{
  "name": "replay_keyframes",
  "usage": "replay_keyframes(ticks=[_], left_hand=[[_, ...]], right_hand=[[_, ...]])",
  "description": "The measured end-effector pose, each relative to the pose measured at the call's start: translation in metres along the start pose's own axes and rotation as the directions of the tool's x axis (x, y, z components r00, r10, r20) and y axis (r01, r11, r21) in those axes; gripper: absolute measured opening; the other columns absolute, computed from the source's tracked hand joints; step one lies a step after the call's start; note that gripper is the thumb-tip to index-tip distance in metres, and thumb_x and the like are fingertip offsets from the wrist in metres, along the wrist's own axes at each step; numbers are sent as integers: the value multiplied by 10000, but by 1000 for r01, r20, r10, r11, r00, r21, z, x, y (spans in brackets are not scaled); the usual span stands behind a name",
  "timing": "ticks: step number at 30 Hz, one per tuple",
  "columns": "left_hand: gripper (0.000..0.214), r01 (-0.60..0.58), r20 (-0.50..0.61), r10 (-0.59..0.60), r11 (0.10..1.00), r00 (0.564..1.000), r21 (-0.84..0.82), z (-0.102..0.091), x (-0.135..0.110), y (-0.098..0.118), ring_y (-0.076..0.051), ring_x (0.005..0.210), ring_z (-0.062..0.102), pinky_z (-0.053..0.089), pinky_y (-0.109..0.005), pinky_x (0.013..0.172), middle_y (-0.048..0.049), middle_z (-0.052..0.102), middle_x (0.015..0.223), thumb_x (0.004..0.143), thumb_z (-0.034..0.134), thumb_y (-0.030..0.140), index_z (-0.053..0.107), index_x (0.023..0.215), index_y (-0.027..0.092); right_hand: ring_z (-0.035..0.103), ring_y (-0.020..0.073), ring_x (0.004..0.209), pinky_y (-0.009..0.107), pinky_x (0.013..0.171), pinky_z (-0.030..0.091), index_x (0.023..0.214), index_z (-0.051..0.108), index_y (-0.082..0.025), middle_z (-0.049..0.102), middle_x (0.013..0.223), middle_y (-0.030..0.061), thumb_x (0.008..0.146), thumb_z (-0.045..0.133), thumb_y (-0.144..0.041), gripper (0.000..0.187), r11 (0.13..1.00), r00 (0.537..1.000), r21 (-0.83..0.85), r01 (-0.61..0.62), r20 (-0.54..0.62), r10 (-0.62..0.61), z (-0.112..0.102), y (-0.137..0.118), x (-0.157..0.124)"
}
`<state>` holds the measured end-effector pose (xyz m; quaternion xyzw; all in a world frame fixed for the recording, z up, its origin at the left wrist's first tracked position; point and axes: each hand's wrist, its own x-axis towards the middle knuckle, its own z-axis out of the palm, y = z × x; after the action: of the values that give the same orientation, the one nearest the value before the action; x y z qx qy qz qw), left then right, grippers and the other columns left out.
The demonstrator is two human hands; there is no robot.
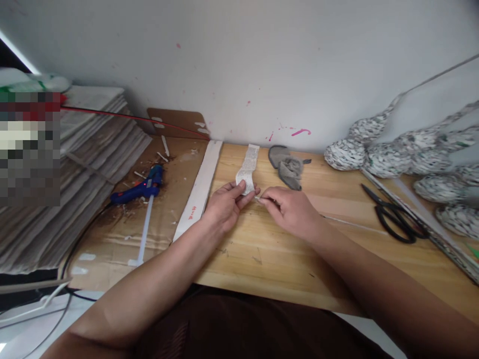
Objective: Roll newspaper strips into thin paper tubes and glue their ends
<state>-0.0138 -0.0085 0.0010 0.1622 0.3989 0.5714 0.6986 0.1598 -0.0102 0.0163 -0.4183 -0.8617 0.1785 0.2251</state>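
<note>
A strip of printed paper (248, 167) lies bent over the fingers of my left hand (228, 202), its far end reaching toward the wall. My left thumb presses on the paper. Close beside it, my right hand (286, 207) pinches a thin rod (354, 224), which emerges behind the hand and runs to the right. The rod's near tip meets the paper's corner at my left fingertips; whether paper is wound on it is too small to tell. A crumpled grey cloth (290, 167) lies just beyond my right hand.
Left are a blue glue gun (140, 187) on stained cardboard (108, 249), a long white strip (198, 192) and a tall paper stack (93, 144). Black scissors (396, 219) lie right, near several woven paper bundles (389, 157). A wall (239, 65) closes the wooden table's (254, 269) back.
</note>
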Motion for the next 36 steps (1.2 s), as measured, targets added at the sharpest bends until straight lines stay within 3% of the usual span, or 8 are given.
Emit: replay_keyframes(ticks=[6, 10, 18, 24, 27, 31, 33, 36], left_hand=[[84, 13, -12, -13, 1000, 1000, -12, -1, 0, -1, -161, 802, 723, 588, -276, 853, -72, 695, 809, 879, 580, 68, 618, 807, 92], [92, 2, -20, -2, 1000, 1000, -7, -1, 0, -1, -165, 814, 722, 586, -269, 856, -77, 690, 814, 880, 579, 74, 615, 797, 90], [65, 17, -3, -17, 1000, 1000, -4, -1, -1, -1, -189, 834, 725, 574, -320, 902, -101, 693, 863, 879, 577, 79, 622, 832, 81], [66, 3, -5, -3, 1000, 1000, 4, 0, -2, 0, -181, 815, 724, 577, -313, 890, -72, 677, 821, 871, 580, 60, 607, 816, 85], [89, -7, -20, 7, 1000, 1000, -1, 1, -2, 1, -165, 809, 720, 580, -293, 875, -73, 683, 817, 878, 568, 54, 599, 802, 89], [94, -3, -20, 2, 1000, 1000, -8, 2, -3, 1, -165, 800, 719, 586, -283, 849, -72, 684, 806, 872, 574, 50, 594, 790, 91], [98, 10, -18, -11, 1000, 1000, -9, 2, -3, 1, -165, 799, 719, 588, -288, 844, -62, 681, 801, 868, 579, 52, 595, 783, 99], [111, 22, -33, -22, 1000, 999, -4, 2, -3, 1, -158, 804, 715, 585, -283, 846, -46, 671, 794, 866, 581, 50, 599, 771, 105]], right_hand=[[557, 133, 628, 260, 605, 365, 815, 614, -185, 667, 744, 21, 945, 476, -263, 204, 994, 991, -4, -112, 74, 112, 1, -1, 1], [589, 143, 714, 256, 651, 392, 913, 610, -186, 685, 857, 31, 890, 581, -268, 90, 997, 997, 33, -73, -10, 74, 2, -3, 0], [584, 159, 681, 277, 639, 369, 858, 628, -178, 676, 775, 49, 960, 453, -281, 227, 991, 988, -55, -125, 88, 130, 1, -5, 1], [566, 123, 584, 249, 584, 372, 816, 634, -185, 664, 681, 7, 956, 461, -312, 257, 958, 961, 152, -243, 171, 217, -2, -5, 1], [571, 128, 624, 250, 600, 370, 868, 628, -183, 675, 744, 12, 902, 568, -321, 154, 982, 986, 102, -161, 64, 155, -2, -6, 0], [575, 143, 647, 269, 618, 365, 867, 629, -184, 667, 731, 30, 947, 474, -278, 198, 996, 996, -2, -87, 30, 87, -1, -6, -1], [567, 137, 602, 269, 592, 368, 802, 616, -184, 661, 696, 26, 949, 463, -293, 239, 986, 984, 54, -158, 92, 153, -1, -5, 0], [552, 112, 504, 258, 536, 388, 761, 589, -179, 666, 672, 20, 968, 408, -329, 313, 906, 923, 249, -341, 269, 274, 1, -4, 1]])
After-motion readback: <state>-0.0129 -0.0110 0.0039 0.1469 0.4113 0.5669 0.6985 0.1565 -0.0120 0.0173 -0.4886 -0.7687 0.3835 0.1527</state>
